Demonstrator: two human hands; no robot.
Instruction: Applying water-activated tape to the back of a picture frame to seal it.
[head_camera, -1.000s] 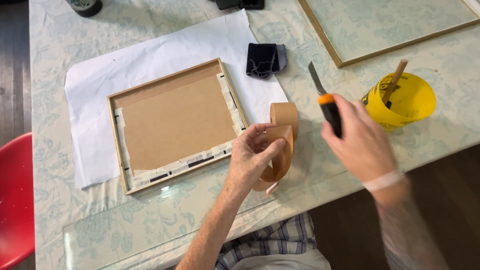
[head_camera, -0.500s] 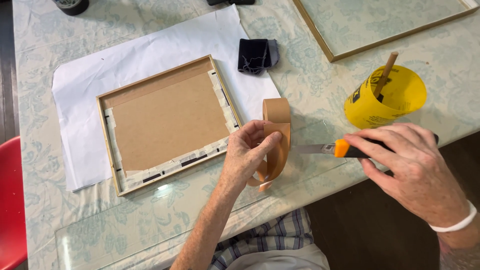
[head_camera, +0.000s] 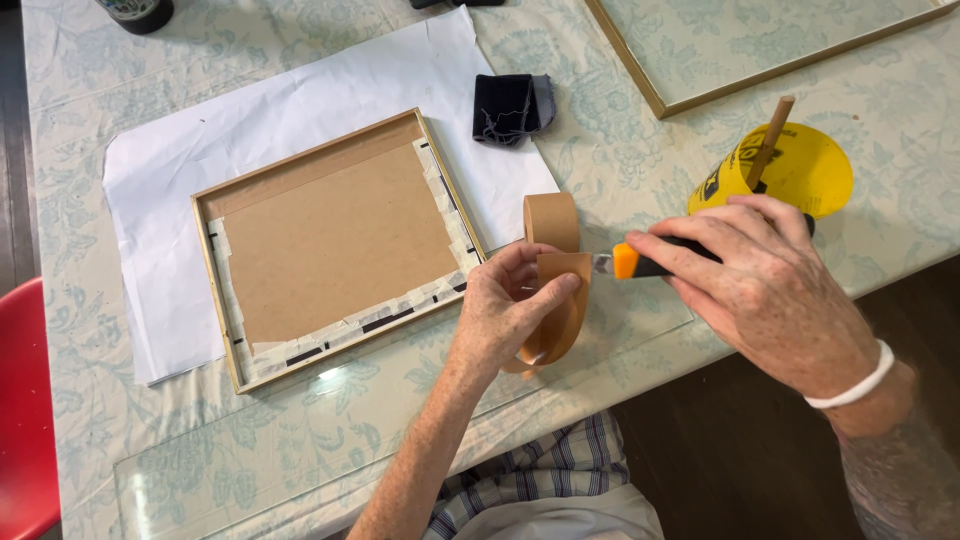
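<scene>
Now left hand (head_camera: 505, 310) fingers pinch brown tape strip (head_camera: 562, 275) off roll (head_camera: 552, 222); right hand (head_camera: 765, 290) grips utility knife (head_camera: 640, 264). Best: keep strip taut, blade clear of thumb.

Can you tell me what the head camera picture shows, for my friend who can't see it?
A person's left hand holds a strip of brown paper tape while the right hand brings an orange-handled knife to it. To their left, the back of a wooden picture frame lies on white paper. A yellow tub with a wooden stick stands behind the right hand.
</scene>
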